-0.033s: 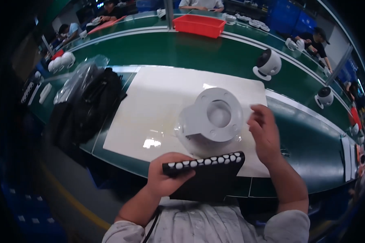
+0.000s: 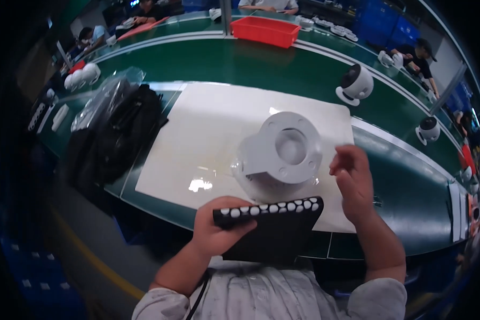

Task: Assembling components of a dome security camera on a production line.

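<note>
A white camera housing (image 2: 266,152) stands base-up on the white mat (image 2: 197,122) in front of me. Its ring-shaped base has a round opening and small round marks on the rim. My left hand (image 2: 212,226) grips the left end of a flat black panel (image 2: 272,234), its thumb on the near face. White round pads (image 2: 274,208) line the panel's upper edge. Just right of the housing, my right hand (image 2: 354,178) hovers apart from it, with loosely bent fingers; I see nothing in it.
Black cloth or a bag (image 2: 136,117) with clear plastic lies left of the mat. Black-and-white cameras (image 2: 356,84) stand on the green belt. A red bin (image 2: 265,32) lies beyond, and other people work along the far side.
My right hand has shifted slightly right, away from the housing. The left hand still holds the panel in about the same place. The whole view has moved a little.
</note>
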